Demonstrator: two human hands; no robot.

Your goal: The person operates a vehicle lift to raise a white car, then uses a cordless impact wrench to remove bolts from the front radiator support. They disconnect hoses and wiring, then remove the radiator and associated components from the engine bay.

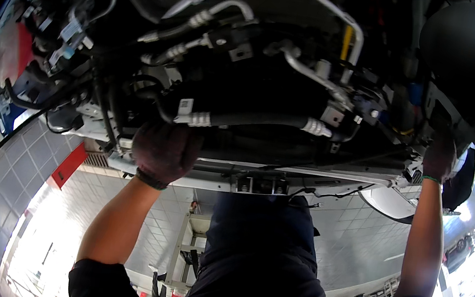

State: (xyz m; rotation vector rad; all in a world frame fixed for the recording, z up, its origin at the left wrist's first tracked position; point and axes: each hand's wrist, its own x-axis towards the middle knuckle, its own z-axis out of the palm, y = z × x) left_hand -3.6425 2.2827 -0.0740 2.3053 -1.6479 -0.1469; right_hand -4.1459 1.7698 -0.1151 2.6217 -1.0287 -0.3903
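The person stands beneath a raised car, looking up into its underside with both arms lifted. The left hand, in a dark glove, is pressed up against the front lower edge of the car, just beneath the black hose with metal crimped ends; its fingers curl up out of sight, so it cannot be told whether they grip anything. The right hand, also gloved, reaches up to the far side by the wheel arch, its fingers hidden against dark parts; its grasp cannot be told either.

The engine bay is bare from below: hoses, silver pipes and connectors all show, with no under-cover over them. No loose panel, tool or fastener is visible in either hand. Judging from that, the work looks to be in its middle: the underside is open and both hands are placed at the front crossmember and its side end, but whatever they fit or free is not yet seen to have come away.
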